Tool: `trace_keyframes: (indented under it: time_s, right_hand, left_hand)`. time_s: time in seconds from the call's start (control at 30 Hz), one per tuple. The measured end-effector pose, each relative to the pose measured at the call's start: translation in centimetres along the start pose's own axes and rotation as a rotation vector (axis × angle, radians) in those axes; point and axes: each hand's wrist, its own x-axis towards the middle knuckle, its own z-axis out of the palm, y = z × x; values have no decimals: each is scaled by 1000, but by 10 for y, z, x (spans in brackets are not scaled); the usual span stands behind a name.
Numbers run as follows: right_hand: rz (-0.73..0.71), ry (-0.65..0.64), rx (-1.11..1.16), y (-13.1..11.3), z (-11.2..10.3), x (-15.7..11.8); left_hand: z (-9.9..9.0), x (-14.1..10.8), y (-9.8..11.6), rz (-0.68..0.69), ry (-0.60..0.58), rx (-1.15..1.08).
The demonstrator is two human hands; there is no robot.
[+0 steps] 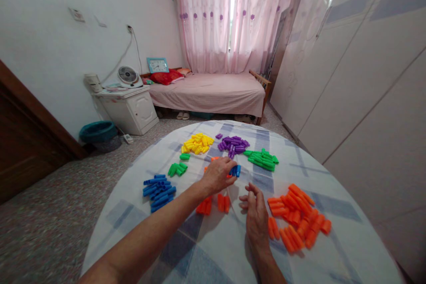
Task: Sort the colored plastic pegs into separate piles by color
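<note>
1. A few small blue pieces (237,171) are at the fingertips of the left hand, near the middle of the round table.
2. The left hand (218,175) reaches over them, palm down, fingers bent; whether it grips them or only touches them, I cannot tell.
3. The right hand (255,211) is just beside, partly open with fingers loosely curved toward the left; nothing shows in its grasp.
4. Orange pieces (223,203) lie in small groups under and just in front of the left hand and forearm, some partly hidden.
5. Beyond the hands are a purple pile (234,143), with one piece apart from it, and a green pile (262,159) touching or nearly touching it.
6. A yellow pile (197,144) lies farther left, with a smaller green group (177,169) nearer the person.
7. A blue pile (159,191) sits left of the left forearm; a large orange pile (299,217) spreads right of the right hand.
8. Everything rests on a checked tablecloth (213,257).
9. Past the table stand a pink-covered bed (213,93), a white cabinet (144,111) bearing a fan (128,75), and a bin (99,132).
</note>
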Motion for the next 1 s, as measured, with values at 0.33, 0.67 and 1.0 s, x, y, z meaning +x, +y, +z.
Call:
trace_keyframes:
  time_s: [0.33, 0.67, 1.0]
  right_hand:
    - [-9, -24, -99, -3, 0, 1]
    - [-54, -59, -116, 0, -2, 0]
    - [-660, -365, -636, 8, 11, -13]
  left_hand:
    - [-54, -164, -59, -273, 18, 12]
    - [-32, -169, -30, -289, 114, -48]
    - [33, -92, 13, -443, 332, -659]
